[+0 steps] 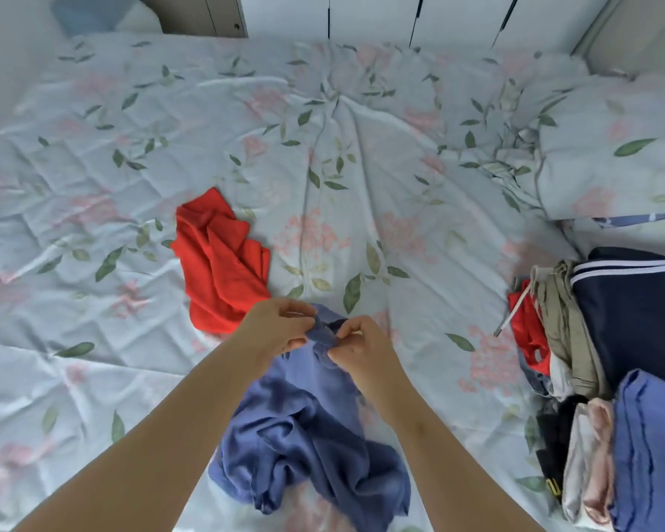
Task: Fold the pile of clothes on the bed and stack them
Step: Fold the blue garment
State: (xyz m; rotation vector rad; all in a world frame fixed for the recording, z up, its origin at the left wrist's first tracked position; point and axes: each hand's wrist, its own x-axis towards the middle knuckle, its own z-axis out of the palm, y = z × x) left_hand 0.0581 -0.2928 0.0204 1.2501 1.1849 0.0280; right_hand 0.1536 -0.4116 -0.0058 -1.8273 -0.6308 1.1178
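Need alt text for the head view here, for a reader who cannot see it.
The left hand and right hand pinch the far edge of a crumpled blue garment on a floral bedsheet. A crumpled red garment lies just beyond the left hand, and folded clothes are stacked at the right edge.

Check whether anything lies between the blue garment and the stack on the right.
Nothing visible does. The left hand and right hand pinch the blue garment; only sheet lies between it and the stack. The red cloth lies on the other side, to the left.
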